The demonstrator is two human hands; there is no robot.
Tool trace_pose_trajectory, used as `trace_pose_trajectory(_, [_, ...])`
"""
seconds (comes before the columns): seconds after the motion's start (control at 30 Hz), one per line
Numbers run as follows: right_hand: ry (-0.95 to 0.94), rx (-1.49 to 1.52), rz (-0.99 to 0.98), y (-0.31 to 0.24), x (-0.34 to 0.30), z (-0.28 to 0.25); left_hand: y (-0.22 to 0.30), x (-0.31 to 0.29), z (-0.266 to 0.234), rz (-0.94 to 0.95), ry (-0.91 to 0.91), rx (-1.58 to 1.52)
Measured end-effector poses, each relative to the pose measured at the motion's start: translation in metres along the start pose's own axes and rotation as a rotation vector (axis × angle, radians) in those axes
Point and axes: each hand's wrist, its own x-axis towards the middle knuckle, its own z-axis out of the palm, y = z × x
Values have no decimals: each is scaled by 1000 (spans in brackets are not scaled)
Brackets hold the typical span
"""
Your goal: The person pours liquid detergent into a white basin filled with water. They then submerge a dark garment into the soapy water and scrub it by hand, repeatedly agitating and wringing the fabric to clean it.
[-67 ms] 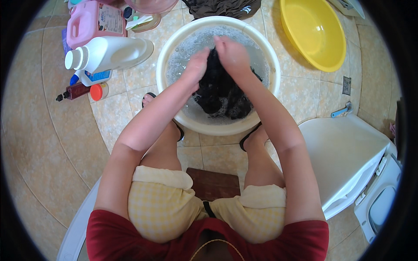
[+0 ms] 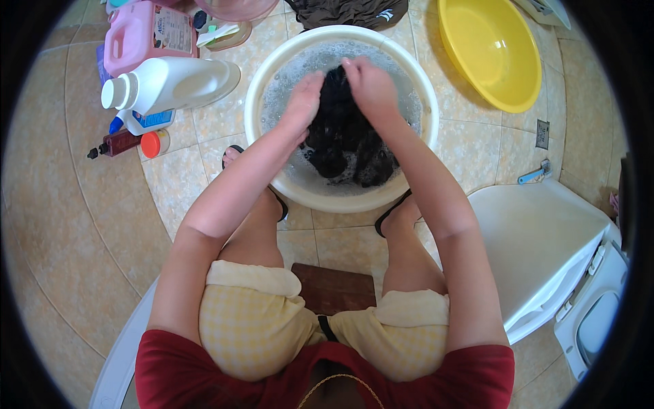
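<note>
A white round tub point(image 2: 256, 157) holds sudsy water point(image 2: 276, 92) and a dark, wet black garment point(image 2: 344, 129); its exact kind is not clear. My left hand point(image 2: 304, 102) is closed on the upper left side of the cloth. On the opposite side my right hand point(image 2: 372, 87) grips the top of it, thumb and fingers pressed together. Between the two hands the cloth is bunched and raised, while its lower part lies in the foamy water nearer to me.
Left of the tub are a large white bottle point(image 2: 184, 82), a pink jug point(image 2: 136, 41) and a red-lidded jar point(image 2: 154, 144). A yellow basin point(image 2: 490, 54) stands at far right, with dark brown cloth point(image 2: 347, 12) beyond the tub. A blue-handled razor point(image 2: 534, 173) lies at right.
Both hands have shifted slightly nearer to me, keeping the black garment between them. Its bunched top has moved down with them.
</note>
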Motion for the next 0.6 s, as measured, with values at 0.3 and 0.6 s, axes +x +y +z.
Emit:
trace_pose_trajectory(0.3, [-281,-149,9,39,-30,18,-64,31,-33,417,-39,657])
trace_pose_trajectory(0.6, [-20,152,-315,-47,-43,7,-26,31,-20,-417,-357,-446])
